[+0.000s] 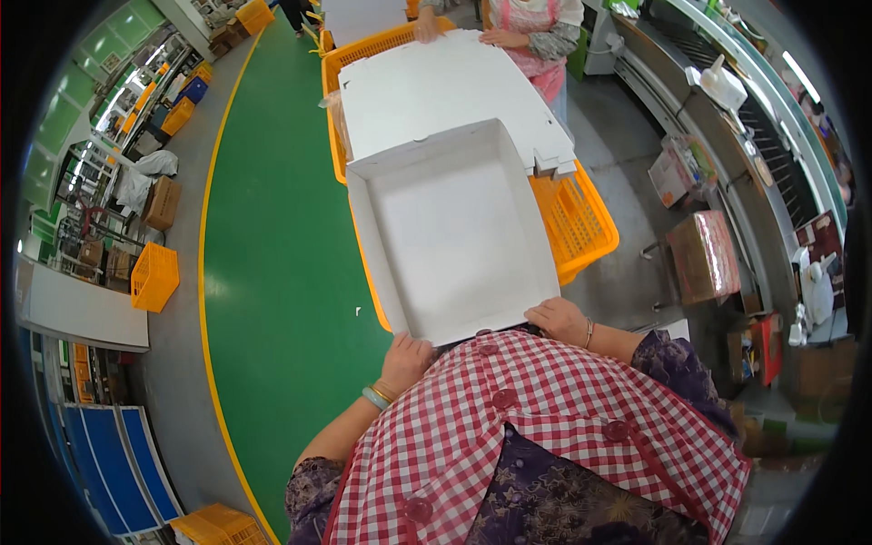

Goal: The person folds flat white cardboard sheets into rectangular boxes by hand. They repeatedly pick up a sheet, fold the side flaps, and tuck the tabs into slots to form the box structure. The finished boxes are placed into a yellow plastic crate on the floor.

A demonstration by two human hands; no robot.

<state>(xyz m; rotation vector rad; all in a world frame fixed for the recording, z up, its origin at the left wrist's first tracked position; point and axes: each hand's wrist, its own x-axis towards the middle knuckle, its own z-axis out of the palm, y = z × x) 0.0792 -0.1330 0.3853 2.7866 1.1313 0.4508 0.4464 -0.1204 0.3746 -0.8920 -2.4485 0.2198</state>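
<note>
A shallow white cardboard box [454,241], folded up with four low walls and no top, lies in front of me with its inside facing up. My left hand [406,359] is closed on its near left corner, the fingertips over the wall's edge. At the near right corner my right hand [559,320] grips the wall in the same way. Beyond the box, flat white cardboard sheets [436,86] rest on a yellow plastic crate [577,222], and the box overlaps their near end. Nothing is visible inside the box.
Across the sheets stands a co-worker [536,45] in a pink apron, hands at the far edge. A green floor lane [282,227] with a yellow line runs on the left. To the right are a conveyor [763,136] and a wrapped carton [701,257]. Another yellow crate [154,277] sits far left.
</note>
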